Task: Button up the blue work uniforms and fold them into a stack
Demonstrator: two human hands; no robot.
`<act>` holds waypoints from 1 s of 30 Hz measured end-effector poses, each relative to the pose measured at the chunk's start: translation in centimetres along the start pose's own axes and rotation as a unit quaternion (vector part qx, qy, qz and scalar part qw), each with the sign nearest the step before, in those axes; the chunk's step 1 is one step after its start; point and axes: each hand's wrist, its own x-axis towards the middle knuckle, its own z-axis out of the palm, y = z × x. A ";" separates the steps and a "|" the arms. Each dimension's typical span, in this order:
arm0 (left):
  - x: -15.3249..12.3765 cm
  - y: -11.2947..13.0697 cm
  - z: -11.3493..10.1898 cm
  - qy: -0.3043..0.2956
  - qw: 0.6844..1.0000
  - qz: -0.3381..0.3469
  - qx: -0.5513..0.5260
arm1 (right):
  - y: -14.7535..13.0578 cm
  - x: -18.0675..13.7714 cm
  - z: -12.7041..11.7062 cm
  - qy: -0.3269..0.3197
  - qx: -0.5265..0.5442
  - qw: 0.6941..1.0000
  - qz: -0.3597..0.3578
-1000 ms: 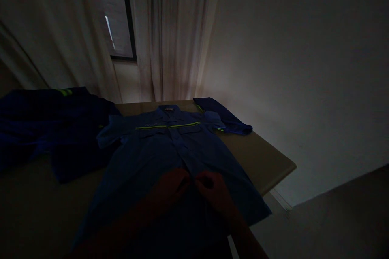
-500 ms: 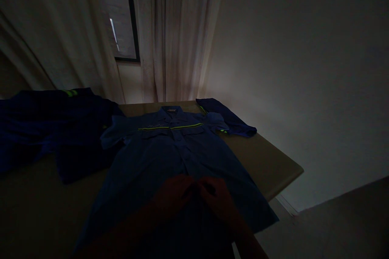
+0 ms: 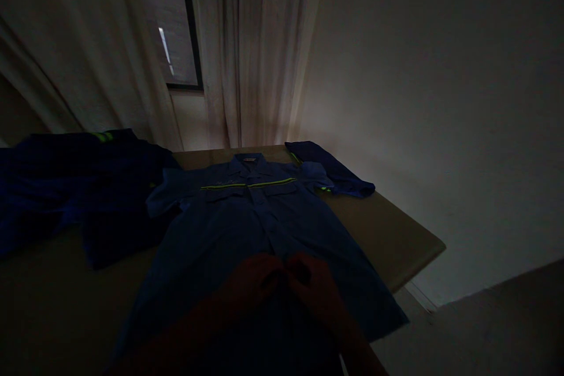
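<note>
A blue short-sleeved work shirt (image 3: 229, 229) lies face up, collar away from me, with a yellow-green stripe across its chest. My left hand (image 3: 255, 279) and my right hand (image 3: 311, 285) meet over its front opening, below the chest pockets. Both hands are closed, with fingertips pinching the shirt's button placket. Whether a button is between the fingers cannot be made out in the dim light. The shirt's hem end runs toward me under my forearms.
Dark blue garments with yellow-green bands (image 3: 114, 188) lie heaped on the left. A folded dark blue garment (image 3: 332, 169) rests at the table's far right. The brown table (image 3: 396, 235) ends at a right corner near a pale wall (image 3: 432, 100). Curtains (image 3: 259, 53) hang behind.
My hands stay at the same spot on the shirt front, with only slight finger movement. The view has shifted a little; the shirt lies as before.
</note>
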 end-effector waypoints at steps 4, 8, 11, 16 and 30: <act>0.1 -0.3 0.3 -0.011 0.999 -0.015 -0.030 | 0.1 -0.1 0.1 0.000 -0.018 1.000 0.002; 0.1 -0.3 0.8 -0.003 1.000 -0.008 0.023 | 0.0 0.0 0.2 0.000 -0.042 0.999 0.005; -0.1 -0.1 0.7 0.004 0.999 -0.002 0.038 | -0.3 0.0 0.2 -0.011 -0.033 0.999 0.004; 0.0 0.0 -0.1 0.020 0.998 -0.044 -0.048 | -0.3 0.0 0.1 -0.012 -0.038 0.999 0.008; 0.0 -0.1 -1.2 -0.001 0.993 0.041 0.114 | 0.0 0.0 0.4 -0.020 -0.066 0.997 -0.013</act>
